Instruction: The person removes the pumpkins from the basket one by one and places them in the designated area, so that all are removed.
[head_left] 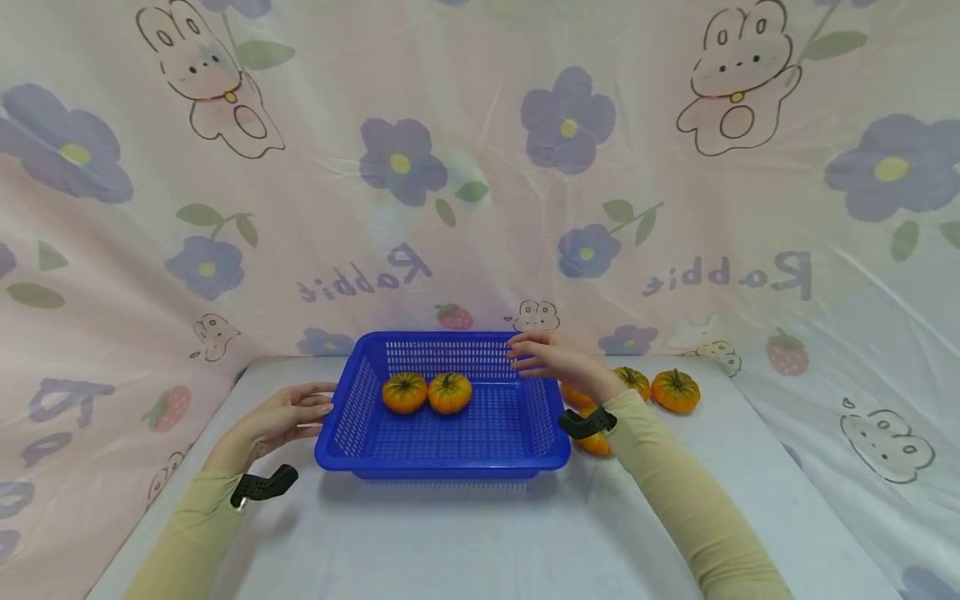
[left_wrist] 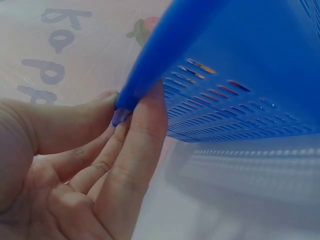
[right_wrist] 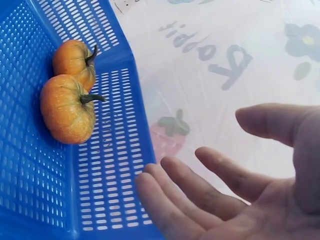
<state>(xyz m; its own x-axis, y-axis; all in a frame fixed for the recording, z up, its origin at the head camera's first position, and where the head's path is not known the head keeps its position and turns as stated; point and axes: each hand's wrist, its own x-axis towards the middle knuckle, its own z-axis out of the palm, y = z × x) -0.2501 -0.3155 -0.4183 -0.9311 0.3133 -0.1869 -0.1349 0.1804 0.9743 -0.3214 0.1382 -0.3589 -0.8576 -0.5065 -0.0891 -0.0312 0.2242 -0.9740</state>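
Note:
A blue plastic basket (head_left: pixel 442 463) with slotted walls stands on the white table, holding two small orange pumpkins, one on the left (head_left: pixel 404 393) and one on the right (head_left: pixel 449 393). My left hand (head_left: pixel 288 414) pinches the basket's left rim (left_wrist: pixel 150 55) between thumb and fingers, as the left wrist view shows. Over the basket's right back corner hovers my right hand (head_left: pixel 551 357), its fingers spread and holding nothing. In the right wrist view its fingertips (right_wrist: pixel 150 185) overlap the basket's rim, with the pumpkins (right_wrist: pixel 67 110) farther off inside.
To the right of the basket lie several more pumpkins, one (head_left: pixel 676 391) standing apart at the far right and another (head_left: pixel 596 442) partly hidden by the right wrist. A patterned curtain (head_left: pixel 480 233) hangs behind the table (head_left: pixel 450 542). Dark wrist mounts (head_left: pixel 264 485) sit on both wrists.

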